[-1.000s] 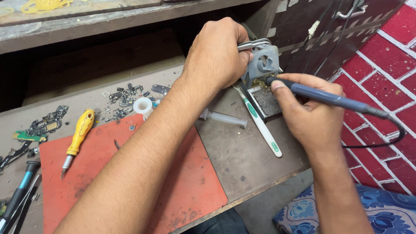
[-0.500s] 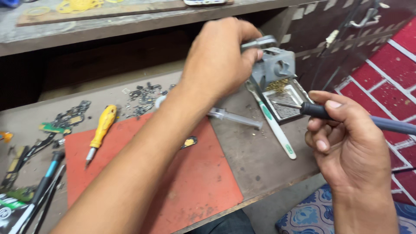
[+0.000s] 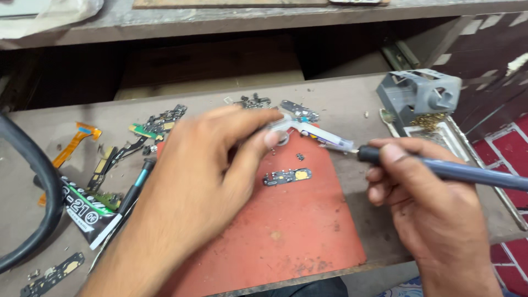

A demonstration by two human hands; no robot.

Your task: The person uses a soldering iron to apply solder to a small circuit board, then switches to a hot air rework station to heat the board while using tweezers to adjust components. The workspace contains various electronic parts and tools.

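At the far left a thick black cable [image 3: 38,181] curves down and runs off the frame edge, so its ends stay out of sight. Just right of it lies a scatter of small parts: an orange flex ribbon [image 3: 74,144] at ten o'clock from the mat, a dark printed pouch [image 3: 88,212] and thin circuit strips [image 3: 151,125], too small to tell apart.

The left hand [image 3: 203,181], blurred, reaches in from the bottom at six o'clock and covers much of the red mat [image 3: 297,231]. Its fingers are pinched narrowly on the back end of a clear plastic syringe [image 3: 322,135]; the grip itself is smeared, and the plunger end is hidden behind the fingertips. The syringe points toward three o'clock, lying low over the mat's top edge.

On the mat, just below the syringe at six o'clock from it, rests a small circuit board [image 3: 287,176], apart from both hands.

The right hand [image 3: 423,203] comes in from four o'clock, closed around a blue-grey soldering iron [image 3: 456,171]; its dark front end meets the syringe's tip, and the actual point is hard to make out. The handle runs off the right edge.

At one o'clock stands a grey iron stand [image 3: 421,93] with brass wool [image 3: 429,120] beneath it.
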